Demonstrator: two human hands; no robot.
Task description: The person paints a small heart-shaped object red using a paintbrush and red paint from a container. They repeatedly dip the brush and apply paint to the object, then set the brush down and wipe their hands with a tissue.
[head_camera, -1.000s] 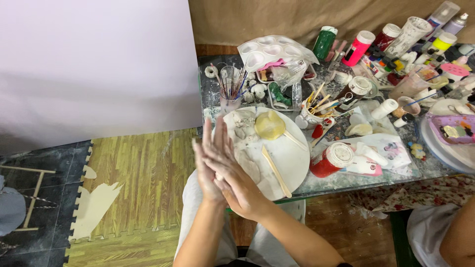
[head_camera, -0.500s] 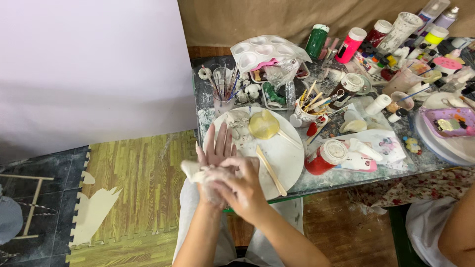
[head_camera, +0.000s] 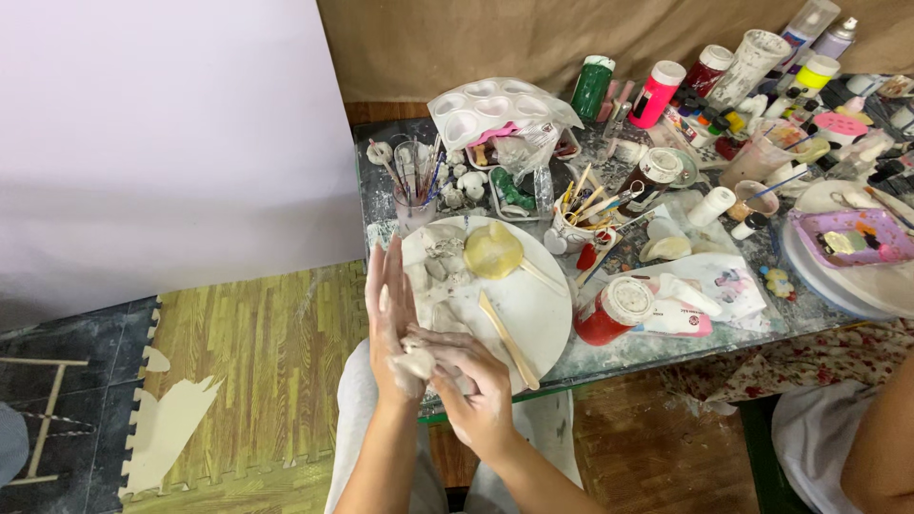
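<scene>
Since the earlier frame, I see the right hand [head_camera: 476, 385] has slid down off the left hand [head_camera: 392, 314]. Head view, lower centre: left palm open, fingers straight; right hand presses a lump of white clay [head_camera: 416, 363] against it, before the round white board [head_camera: 533, 305].

Soft, even light is falling from above, keeping the scene bright without hard shadows. The white wall [head_camera: 162, 124] is glowing pale and nearly featureless, slightly washed out. Faint shadow is gathering under the table [head_camera: 666, 343] and along the dark lower corners. The plate [head_camera: 533, 305] is reflecting a mild sheen, without glare. The hands [head_camera: 428, 366] are showing slight motion blur, and wide-angle distortion is bending the frame's edges.
</scene>
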